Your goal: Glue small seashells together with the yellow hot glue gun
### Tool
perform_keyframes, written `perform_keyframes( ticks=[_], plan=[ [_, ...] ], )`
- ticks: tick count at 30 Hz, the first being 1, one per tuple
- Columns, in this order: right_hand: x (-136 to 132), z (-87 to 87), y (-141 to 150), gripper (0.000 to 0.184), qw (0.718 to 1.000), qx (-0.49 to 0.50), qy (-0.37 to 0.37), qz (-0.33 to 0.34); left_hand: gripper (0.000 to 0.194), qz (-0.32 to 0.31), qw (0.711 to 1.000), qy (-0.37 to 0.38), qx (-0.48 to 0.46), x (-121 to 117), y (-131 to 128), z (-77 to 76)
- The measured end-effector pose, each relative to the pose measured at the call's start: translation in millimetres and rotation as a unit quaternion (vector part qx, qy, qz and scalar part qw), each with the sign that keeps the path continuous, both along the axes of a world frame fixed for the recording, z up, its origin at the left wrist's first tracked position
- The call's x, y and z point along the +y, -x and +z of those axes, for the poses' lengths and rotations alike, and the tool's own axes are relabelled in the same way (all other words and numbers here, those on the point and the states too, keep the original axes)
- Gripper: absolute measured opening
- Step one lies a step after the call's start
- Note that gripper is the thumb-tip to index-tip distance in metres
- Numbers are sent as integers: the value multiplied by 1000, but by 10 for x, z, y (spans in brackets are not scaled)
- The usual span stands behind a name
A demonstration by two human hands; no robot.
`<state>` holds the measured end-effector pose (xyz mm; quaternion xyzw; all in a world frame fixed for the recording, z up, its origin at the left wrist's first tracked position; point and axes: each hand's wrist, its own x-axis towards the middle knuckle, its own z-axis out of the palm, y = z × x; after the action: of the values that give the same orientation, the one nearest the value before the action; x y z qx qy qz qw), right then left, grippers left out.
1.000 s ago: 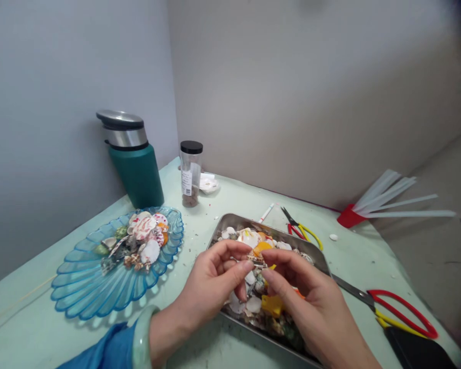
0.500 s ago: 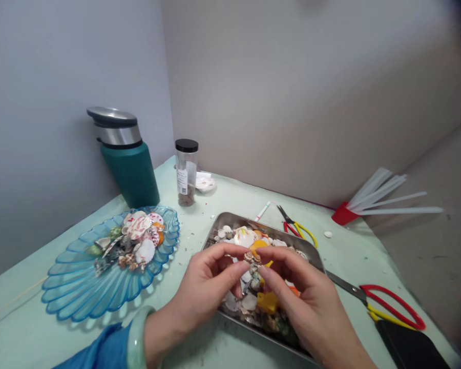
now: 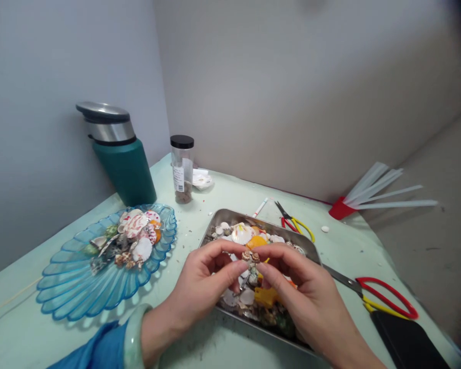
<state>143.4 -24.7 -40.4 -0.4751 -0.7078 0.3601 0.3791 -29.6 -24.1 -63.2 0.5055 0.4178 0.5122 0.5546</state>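
Observation:
My left hand (image 3: 203, 279) pinches a small brown-and-white spiral shell (image 3: 246, 255) between thumb and fingertips. A similar spiral shell (image 3: 255, 257) is pinched by my right hand (image 3: 305, 294), and the two shells are side by side, seemingly touching. Both hands are above a metal tray (image 3: 312, 251) full of shells, partly hidden by my fingers. Inside it show a white scallop shell (image 3: 242, 233), orange pieces and a yellow piece (image 3: 267, 296). A jade-coloured bangle (image 3: 134, 335) circles my left wrist.
Left is a blue scalloped plate (image 3: 88, 289) with a heap of shells. Behind stand a green bottle (image 3: 125, 166) and a lidded jar (image 3: 182, 171). Red-and-yellow scissors (image 3: 388, 297), small snips (image 3: 295, 223), a black object (image 3: 403, 338) and a red cup (image 3: 341, 208) with translucent sticks lie right.
The whole view has shifted slightly, with objects appearing a little further left and up. Both hands keep their pinches on the spiral shells above the tray.

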Motion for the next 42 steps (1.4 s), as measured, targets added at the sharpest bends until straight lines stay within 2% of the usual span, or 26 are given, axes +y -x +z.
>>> perform_keyframes(
  ticks=[4,7,11,14,18,22,28,32,42],
  plan=[
    [31,-11,-9,24,995,48,86,-6,16,10,1000,-5,-2,0,-5,-6],
    [41,5,-4,17,984,61,165,4,14,20,1000,-15,-16,5,-8,-16],
    [20,19,42,23,967,101,233,28,13,19,998,-58,-10,9,-3,-41],
    [8,13,84,22,960,146,238,12,15,18,998,-57,2,4,-4,-47],
    [16,-16,97,20,959,185,215,-15,30,25,1000,-11,-1,-7,-18,-31],
    [25,-41,91,18,961,188,202,-29,15,28,999,13,20,-2,-28,-35],
    [30,-21,116,18,968,161,189,-29,15,44,999,20,24,-6,-35,-39],
    [31,-9,132,19,966,149,209,-32,15,50,998,22,13,-16,-44,-21],
    [47,-77,107,18,961,185,201,-45,14,39,999,4,10,-15,-33,-29]
  ],
)
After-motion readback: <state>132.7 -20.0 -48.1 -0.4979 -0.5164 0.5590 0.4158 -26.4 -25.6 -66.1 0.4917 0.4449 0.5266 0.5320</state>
